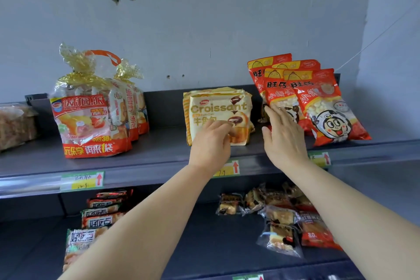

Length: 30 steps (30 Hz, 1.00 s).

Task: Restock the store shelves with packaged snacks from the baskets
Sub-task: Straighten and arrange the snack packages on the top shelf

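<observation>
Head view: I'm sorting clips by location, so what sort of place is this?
Probably a small shop: Croissant packs and red snack bags stand on a dark shelf whose front edge carries price tags.

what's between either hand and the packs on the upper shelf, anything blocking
Nothing visible. The left hand touches the front croissant pack with curled fingers, and the right hand lies with straight fingers on the nearest red snack bag.

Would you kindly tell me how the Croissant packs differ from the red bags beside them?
The Croissant packs are pale yellow, stacked upright; the red bags have clear windows and lean back, overlapping. The left hand touches the Croissant packs, the right hand the red bags. Both share one shelf.
</observation>
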### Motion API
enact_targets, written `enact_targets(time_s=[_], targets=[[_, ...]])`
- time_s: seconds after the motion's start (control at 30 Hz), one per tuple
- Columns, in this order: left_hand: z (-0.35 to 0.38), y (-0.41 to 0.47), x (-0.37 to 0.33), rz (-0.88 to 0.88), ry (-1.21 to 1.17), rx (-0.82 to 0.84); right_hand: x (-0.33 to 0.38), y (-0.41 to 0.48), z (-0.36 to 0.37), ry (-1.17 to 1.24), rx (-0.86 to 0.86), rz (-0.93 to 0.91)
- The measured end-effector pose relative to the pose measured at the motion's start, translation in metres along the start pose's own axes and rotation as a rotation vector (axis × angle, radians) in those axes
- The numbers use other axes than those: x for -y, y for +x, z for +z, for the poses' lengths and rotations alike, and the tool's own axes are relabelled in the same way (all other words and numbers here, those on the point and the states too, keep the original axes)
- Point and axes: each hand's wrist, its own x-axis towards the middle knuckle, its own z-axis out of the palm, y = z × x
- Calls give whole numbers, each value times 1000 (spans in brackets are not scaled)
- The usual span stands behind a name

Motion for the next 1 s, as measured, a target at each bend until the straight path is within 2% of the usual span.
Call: enact_targets(time_s=[0.23, 0.4, 0.53, 0.63, 0.7, 0.83, 1.0], targets=[[21, 16, -51, 73, -36, 201, -40, -21, -32, -57, -85, 63], [53, 41, -88, -28, -59, 288, -83, -13, -58, -86, -146, 220], [89, 63, -104, -219, -164, 302, -116, 3, -69, -38, -140, 353], [114, 81, -110, -399, -248, 282, -139, 21, -71, 19, -62, 445], [125, 91, -112, -431, -233, 259, -151, 34, -71, 99, 44, 517], [142, 109, -108, -477, -186, 187, -174, 56, -70, 431, 232, 634], [162, 124, -96, -770, -361, 165, -198, 63, -62, 648, 333, 654]])
